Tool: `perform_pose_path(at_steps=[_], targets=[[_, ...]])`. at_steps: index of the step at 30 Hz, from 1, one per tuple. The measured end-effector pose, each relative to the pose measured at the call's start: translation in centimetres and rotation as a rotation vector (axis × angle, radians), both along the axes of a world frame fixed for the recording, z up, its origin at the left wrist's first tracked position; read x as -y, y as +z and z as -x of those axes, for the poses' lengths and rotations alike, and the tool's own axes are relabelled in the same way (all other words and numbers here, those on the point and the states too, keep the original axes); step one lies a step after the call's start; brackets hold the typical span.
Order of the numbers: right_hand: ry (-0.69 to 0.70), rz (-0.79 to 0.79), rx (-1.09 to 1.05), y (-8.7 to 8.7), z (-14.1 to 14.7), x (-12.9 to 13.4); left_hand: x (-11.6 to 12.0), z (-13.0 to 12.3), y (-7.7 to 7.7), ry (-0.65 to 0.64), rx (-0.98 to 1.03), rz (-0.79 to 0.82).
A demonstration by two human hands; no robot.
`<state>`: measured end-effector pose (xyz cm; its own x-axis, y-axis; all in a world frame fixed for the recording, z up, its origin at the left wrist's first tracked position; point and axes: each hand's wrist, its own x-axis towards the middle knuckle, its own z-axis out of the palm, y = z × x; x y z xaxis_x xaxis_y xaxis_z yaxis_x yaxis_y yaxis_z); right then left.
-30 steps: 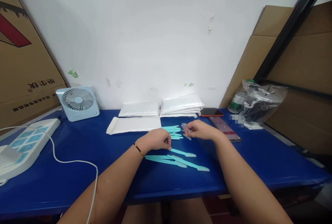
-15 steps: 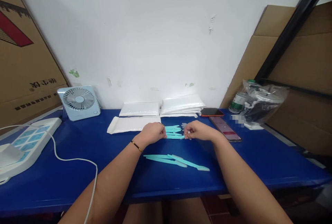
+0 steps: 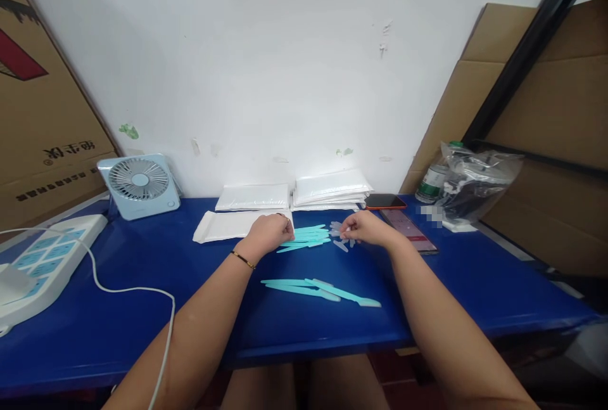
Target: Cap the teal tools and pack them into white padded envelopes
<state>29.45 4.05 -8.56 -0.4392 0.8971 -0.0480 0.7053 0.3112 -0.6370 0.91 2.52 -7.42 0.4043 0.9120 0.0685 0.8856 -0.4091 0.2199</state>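
Observation:
Several turquoise sticks (image 3: 308,234) lie side by side on the blue table, between my hands. My left hand (image 3: 273,231) has its fingers pinched at their left ends; whether it grips one is too small to tell. Beside the sticks' right ends is a small heap of clear plastic pieces (image 3: 341,245). My right hand (image 3: 363,229) is closed over that heap, fingertips together, and what they hold is hidden. Nearer the front edge, a few turquoise tools with pale blade covers (image 3: 323,289) lie crossed over one another.
White padded envelopes (image 3: 330,187) are stacked by the wall, with another envelope (image 3: 221,225) under my left hand. Two phones (image 3: 408,230) and a bagged item (image 3: 479,188) stand right. A fan (image 3: 140,185), power strip (image 3: 57,258) and white cable (image 3: 128,288) are left.
My left hand has moved slightly left and my right hand slightly right, off the sticks' ends. More sticks and clear pieces show between them. The camera view has shifted a little.

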Motion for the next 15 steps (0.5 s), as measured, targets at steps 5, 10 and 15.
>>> perform_pose_path(at_steps=[5,10,15], targets=[[-0.023,-0.057,0.023,0.1,0.0,0.1,2.3,-2.2,0.3,-0.319,0.200,0.167],[-0.008,-0.064,0.047,0.3,-0.1,0.3,3.9,-4.4,-0.6,-0.501,0.145,0.353],[0.047,0.019,-0.039,1.7,0.5,1.4,2.5,-3.6,-1.0,-0.356,0.151,0.328]])
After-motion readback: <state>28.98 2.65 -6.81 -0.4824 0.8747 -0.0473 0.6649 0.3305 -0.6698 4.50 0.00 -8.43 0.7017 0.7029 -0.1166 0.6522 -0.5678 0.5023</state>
